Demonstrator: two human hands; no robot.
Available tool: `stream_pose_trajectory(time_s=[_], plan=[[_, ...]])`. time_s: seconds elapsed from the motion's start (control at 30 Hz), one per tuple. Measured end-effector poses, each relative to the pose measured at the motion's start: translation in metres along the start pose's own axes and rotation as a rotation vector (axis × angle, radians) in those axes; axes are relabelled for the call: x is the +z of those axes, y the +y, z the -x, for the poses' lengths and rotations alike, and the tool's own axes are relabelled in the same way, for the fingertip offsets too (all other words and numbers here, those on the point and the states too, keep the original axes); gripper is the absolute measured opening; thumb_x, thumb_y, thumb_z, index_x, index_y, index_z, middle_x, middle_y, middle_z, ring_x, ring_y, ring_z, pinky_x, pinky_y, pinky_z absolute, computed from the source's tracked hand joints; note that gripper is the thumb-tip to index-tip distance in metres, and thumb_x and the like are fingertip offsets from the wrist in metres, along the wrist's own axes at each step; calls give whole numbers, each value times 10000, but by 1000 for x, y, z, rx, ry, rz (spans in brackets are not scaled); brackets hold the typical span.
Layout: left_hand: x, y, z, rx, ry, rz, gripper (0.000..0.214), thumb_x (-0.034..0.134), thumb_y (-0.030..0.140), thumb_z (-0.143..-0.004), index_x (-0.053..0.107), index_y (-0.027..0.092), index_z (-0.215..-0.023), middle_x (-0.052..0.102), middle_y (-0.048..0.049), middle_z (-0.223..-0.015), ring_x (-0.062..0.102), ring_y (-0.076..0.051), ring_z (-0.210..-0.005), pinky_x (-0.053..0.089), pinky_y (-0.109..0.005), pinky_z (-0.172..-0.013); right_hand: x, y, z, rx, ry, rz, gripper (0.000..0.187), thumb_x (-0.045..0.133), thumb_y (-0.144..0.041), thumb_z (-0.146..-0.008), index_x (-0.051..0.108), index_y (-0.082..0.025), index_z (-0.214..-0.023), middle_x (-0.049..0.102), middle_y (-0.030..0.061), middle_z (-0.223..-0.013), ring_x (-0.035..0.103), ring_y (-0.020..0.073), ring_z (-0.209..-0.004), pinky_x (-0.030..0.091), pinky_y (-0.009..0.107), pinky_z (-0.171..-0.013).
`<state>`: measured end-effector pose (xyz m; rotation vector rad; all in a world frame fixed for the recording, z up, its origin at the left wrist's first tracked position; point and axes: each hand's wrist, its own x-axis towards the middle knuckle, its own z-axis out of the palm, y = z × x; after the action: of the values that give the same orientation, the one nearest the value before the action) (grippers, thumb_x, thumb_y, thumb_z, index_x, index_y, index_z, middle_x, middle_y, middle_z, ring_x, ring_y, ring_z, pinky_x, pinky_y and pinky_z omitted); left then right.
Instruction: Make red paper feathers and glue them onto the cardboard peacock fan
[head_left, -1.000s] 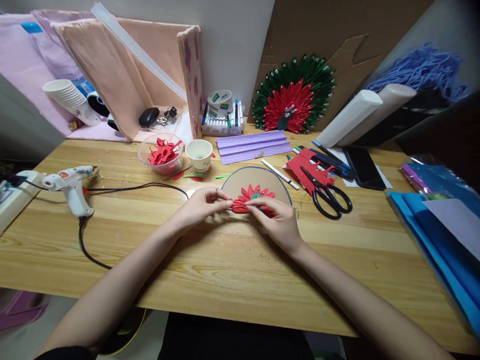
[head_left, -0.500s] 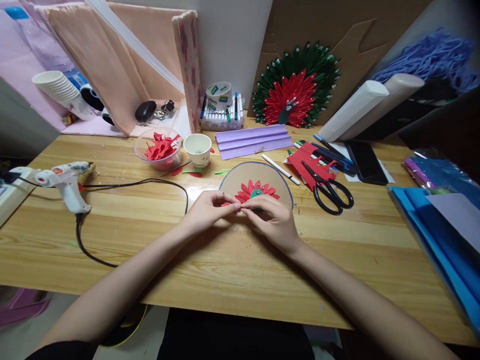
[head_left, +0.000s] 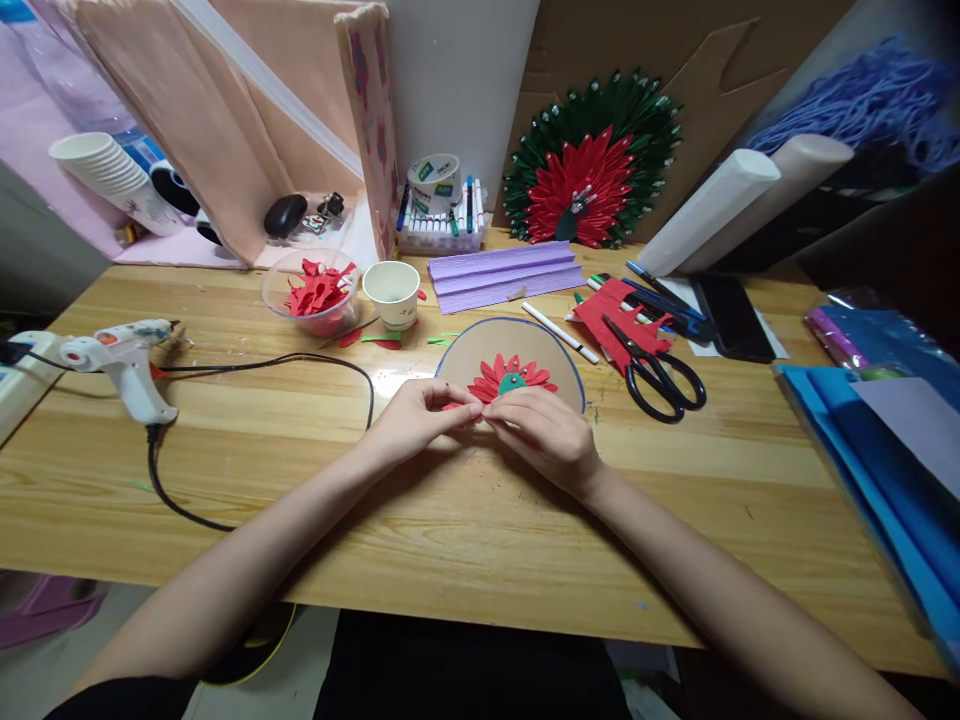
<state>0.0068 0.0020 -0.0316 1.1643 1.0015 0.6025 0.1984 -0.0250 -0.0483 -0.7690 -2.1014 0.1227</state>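
Observation:
A cardboard half-disc (head_left: 525, 345) with a blue edge lies on the wooden table (head_left: 450, 520). On it sits a fan of red paper petals (head_left: 499, 375) with a small green piece in the middle. My left hand (head_left: 420, 415) and my right hand (head_left: 544, 430) meet at the near left edge of the fan. Both pinch a red petal there between thumb and fingertips. The petal itself is mostly hidden by the fingers.
A white glue gun (head_left: 124, 355) with a black cord lies at the left. A clear bowl of red petals (head_left: 315, 290) and a paper cup (head_left: 391, 292) stand behind the hands. Black scissors (head_left: 660, 375), red paper, pens and a phone lie to the right; blue sheets (head_left: 877, 450) at the far right.
Both hands have stayed at the fan's near edge; the fingertips closed in together on the left petals. The camera tilted slightly, so everything sits a bit lower and nearer.

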Motion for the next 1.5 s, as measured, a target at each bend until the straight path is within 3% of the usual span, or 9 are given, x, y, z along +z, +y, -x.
stream_pose_trajectory(time_s=[0.13, 0.33, 0.73, 1.17, 1.5], plan=[[1, -1, 1, 32, -10, -12, 263, 714, 335, -708, 692, 105, -835, 707, -67, -789, 642, -135, -713, 505, -289, -749, 2, 0, -1, 8, 2, -7, 174, 612, -61, -792, 616, -154, -940, 694, 85, -818, 633, 169, -773, 548, 334, -712], [1, -2, 0, 109, -7, -81, 253, 702, 345, -722, 702, 121, -839, 718, -74, -825, 652, -150, -758, 504, -300, -775, 3, -4, -2, 190, 19, -129, 107, 601, -96, -805, 624, -176, -872, 688, 61, -793, 631, 154, -742, 529, 322, -688], [1, 3, 1, 90, 44, -50, 292, 656, 382, -765, 669, 112, -873, 709, -77, -826, 650, -144, -725, 515, -289, -726, 4, -11, -2, 380, 104, -150, 131, 640, -118, -770, 661, -212, -858, 705, 17, -781, 637, 145, -702, 516, 292, -674], [1, 2, 1, 124, 80, -52, 279, 686, 360, -735, 659, 104, -843, 715, -88, -825, 670, -175, -752, 522, -334, -772, 6, -12, -2, 417, 91, -164, 114, 607, -138, -804, 688, -205, -846, 701, 33, -792, 638, 156, -734, 510, 303, -681], [-2, 5, 0, 87, 143, 25, 356, 778, 300, -638, 634, 114, -906, 721, -72, -857, 681, -155, -759, 511, -266, -722, 6, -11, -2, 412, 109, -78, 57, 614, -156, -807, 645, -203, -795, 684, 27, -746, 622, 159, -699, 504, 299, -657]])
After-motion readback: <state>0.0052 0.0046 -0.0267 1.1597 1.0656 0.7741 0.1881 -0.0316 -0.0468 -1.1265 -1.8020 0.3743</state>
